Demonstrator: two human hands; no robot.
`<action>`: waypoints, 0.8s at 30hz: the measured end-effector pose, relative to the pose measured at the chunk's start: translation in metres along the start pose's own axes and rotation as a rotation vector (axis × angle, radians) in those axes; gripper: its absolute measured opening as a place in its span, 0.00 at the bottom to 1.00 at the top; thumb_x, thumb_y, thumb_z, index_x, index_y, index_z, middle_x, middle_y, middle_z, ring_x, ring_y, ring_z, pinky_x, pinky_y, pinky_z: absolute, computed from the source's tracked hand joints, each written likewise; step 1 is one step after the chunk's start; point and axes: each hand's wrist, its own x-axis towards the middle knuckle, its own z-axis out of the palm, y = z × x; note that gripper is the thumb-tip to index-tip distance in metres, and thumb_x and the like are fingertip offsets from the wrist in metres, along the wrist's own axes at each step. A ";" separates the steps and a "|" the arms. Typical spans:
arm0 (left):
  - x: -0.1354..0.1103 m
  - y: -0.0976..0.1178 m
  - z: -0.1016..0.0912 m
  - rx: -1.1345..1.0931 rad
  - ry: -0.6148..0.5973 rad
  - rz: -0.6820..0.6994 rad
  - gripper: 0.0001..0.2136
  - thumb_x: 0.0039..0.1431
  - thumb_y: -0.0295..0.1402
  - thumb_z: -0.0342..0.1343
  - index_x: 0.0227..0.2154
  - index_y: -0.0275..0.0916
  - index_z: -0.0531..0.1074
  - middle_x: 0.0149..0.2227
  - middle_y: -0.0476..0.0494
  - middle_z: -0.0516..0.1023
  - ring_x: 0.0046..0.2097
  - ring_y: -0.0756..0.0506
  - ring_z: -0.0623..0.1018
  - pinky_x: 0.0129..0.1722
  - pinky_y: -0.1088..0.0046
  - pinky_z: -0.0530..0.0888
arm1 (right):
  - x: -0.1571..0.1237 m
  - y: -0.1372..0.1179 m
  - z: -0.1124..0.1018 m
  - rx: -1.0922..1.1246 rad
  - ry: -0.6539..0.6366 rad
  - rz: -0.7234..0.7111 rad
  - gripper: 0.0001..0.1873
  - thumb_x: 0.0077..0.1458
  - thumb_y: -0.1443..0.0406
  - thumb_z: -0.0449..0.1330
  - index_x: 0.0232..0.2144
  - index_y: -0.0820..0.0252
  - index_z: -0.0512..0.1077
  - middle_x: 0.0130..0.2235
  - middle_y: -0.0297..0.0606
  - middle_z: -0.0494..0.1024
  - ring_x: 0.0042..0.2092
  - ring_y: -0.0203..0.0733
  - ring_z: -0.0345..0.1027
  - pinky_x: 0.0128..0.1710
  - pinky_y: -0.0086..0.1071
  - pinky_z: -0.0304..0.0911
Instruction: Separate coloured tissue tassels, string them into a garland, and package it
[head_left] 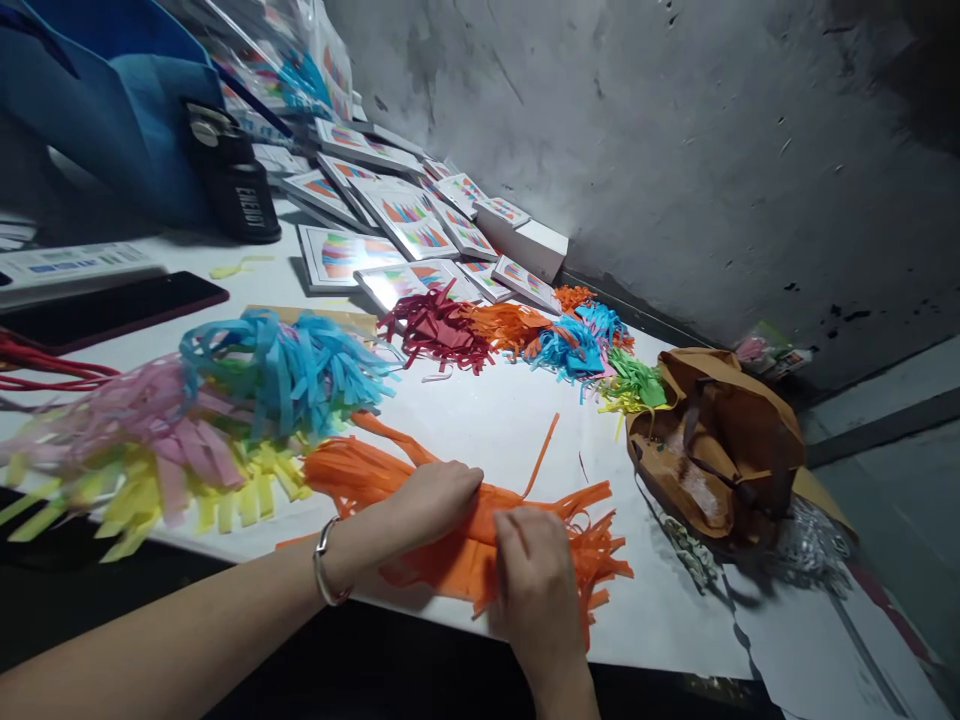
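Fringed orange tissue paper (450, 568) lies at the front edge of the white table, its cut strips fanning out to both sides. My left hand (439, 497), with a silver bangle at the wrist, presses on the paper's middle with fingers curled over it. Just right of it, my right hand (534, 570) is closed in a pinch on the same orange paper, slightly blurred. A loose orange strip (541, 455) sticks up behind the right hand. Left of the paper are fringed bundles in blue (292, 370), pink (187, 430) and yellow (142, 500).
Red (439, 330), orange and blue (574, 345) tassel bundles line the back. Behind them are several printed boxes (412, 220) by the grey wall. A brown bag (712, 440) stands at right. A black bottle (236, 180) and phone (112, 312) are at left.
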 end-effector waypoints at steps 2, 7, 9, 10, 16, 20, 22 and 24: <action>-0.001 0.001 -0.003 0.014 0.022 -0.007 0.10 0.63 0.21 0.50 0.32 0.35 0.76 0.29 0.42 0.80 0.31 0.41 0.79 0.28 0.70 0.67 | -0.004 -0.004 0.007 0.032 -0.073 -0.073 0.21 0.53 0.78 0.55 0.49 0.64 0.73 0.46 0.46 0.79 0.49 0.49 0.70 0.57 0.45 0.58; -0.012 0.001 -0.011 0.015 0.112 0.046 0.10 0.61 0.20 0.52 0.42 0.36 0.74 0.43 0.36 0.79 0.44 0.37 0.78 0.41 0.61 0.70 | -0.007 -0.004 0.020 0.019 -0.034 -0.035 0.17 0.52 0.79 0.53 0.41 0.64 0.74 0.39 0.44 0.80 0.42 0.48 0.72 0.55 0.47 0.60; -0.021 0.000 -0.009 -0.005 0.179 0.162 0.12 0.60 0.23 0.56 0.45 0.39 0.73 0.50 0.37 0.76 0.51 0.35 0.74 0.49 0.54 0.66 | -0.005 -0.004 0.018 0.041 -0.008 0.002 0.15 0.56 0.78 0.51 0.38 0.62 0.73 0.37 0.41 0.79 0.40 0.45 0.71 0.53 0.45 0.61; -0.026 -0.001 -0.007 -0.013 0.206 0.233 0.12 0.59 0.24 0.58 0.44 0.40 0.73 0.51 0.38 0.76 0.52 0.35 0.73 0.52 0.53 0.64 | -0.004 -0.005 0.015 0.054 0.006 0.025 0.14 0.57 0.77 0.50 0.38 0.61 0.72 0.37 0.40 0.79 0.39 0.44 0.71 0.52 0.43 0.62; -0.041 -0.013 0.020 -0.061 0.314 0.375 0.07 0.59 0.21 0.58 0.33 0.41 0.72 0.37 0.47 0.78 0.44 0.41 0.73 0.52 0.57 0.61 | -0.005 -0.010 0.008 0.074 -0.071 -0.013 0.14 0.60 0.75 0.53 0.46 0.61 0.70 0.39 0.39 0.78 0.41 0.45 0.70 0.52 0.44 0.60; -0.047 -0.024 0.029 -0.089 0.298 0.419 0.07 0.58 0.21 0.59 0.33 0.42 0.72 0.34 0.49 0.78 0.41 0.43 0.73 0.50 0.58 0.59 | -0.014 -0.005 0.010 0.054 -0.087 -0.052 0.13 0.60 0.77 0.51 0.38 0.58 0.71 0.36 0.37 0.76 0.40 0.45 0.68 0.51 0.43 0.58; -0.049 -0.027 0.029 -0.086 0.274 0.387 0.07 0.55 0.22 0.62 0.32 0.41 0.72 0.34 0.49 0.77 0.41 0.42 0.73 0.48 0.58 0.59 | -0.017 -0.001 0.010 0.087 -0.077 -0.019 0.11 0.62 0.75 0.52 0.39 0.58 0.71 0.38 0.37 0.76 0.41 0.45 0.67 0.49 0.42 0.59; -0.049 -0.026 0.025 -0.065 0.244 0.303 0.07 0.54 0.22 0.63 0.31 0.40 0.72 0.35 0.47 0.77 0.41 0.40 0.73 0.46 0.59 0.60 | -0.016 0.001 0.009 0.084 -0.083 0.038 0.09 0.63 0.73 0.53 0.36 0.57 0.70 0.38 0.37 0.74 0.41 0.45 0.66 0.47 0.42 0.58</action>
